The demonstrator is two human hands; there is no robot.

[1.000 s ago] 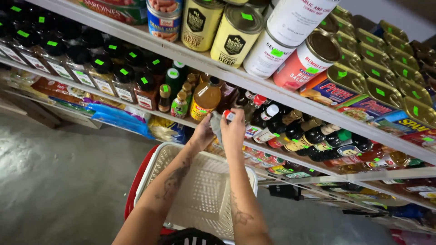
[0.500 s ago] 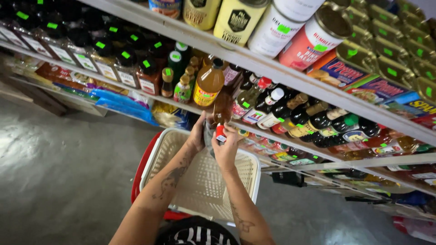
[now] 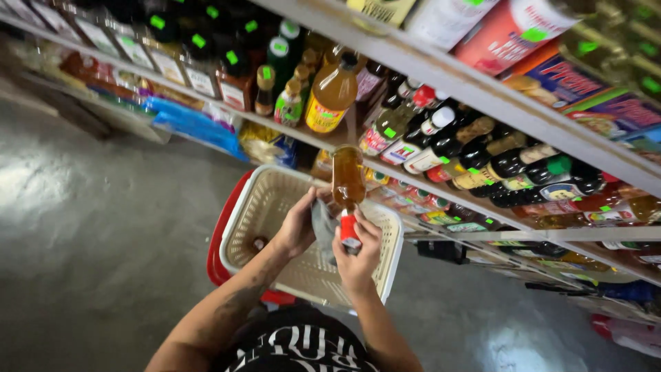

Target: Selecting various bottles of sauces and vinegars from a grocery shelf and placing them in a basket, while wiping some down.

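Observation:
Both of my hands hold one amber bottle [image 3: 348, 176] with a red cap, lying lengthways over a cream basket [image 3: 248, 207]. The cap end points toward me and the base points at the shelves. My right hand [image 3: 358, 258] grips the red-capped neck. My left hand [image 3: 297, 224] cups the bottle's side, touching something pale grey beside it that I cannot make out. The basket sits below the hands, stacked on a red basket [image 3: 215, 251].
Shelves of sauce and vinegar bottles [image 3: 475, 148] run from upper left to right, with a large orange bottle [image 3: 332, 93] close ahead. Cans and boxes fill the top shelf [image 3: 509, 31]. Grey concrete floor [image 3: 89, 234] lies to the left.
The bottle has come off the shelf and moved down toward me, over the basket. My hands have dropped with it, and my view has moved closer to the shelves.

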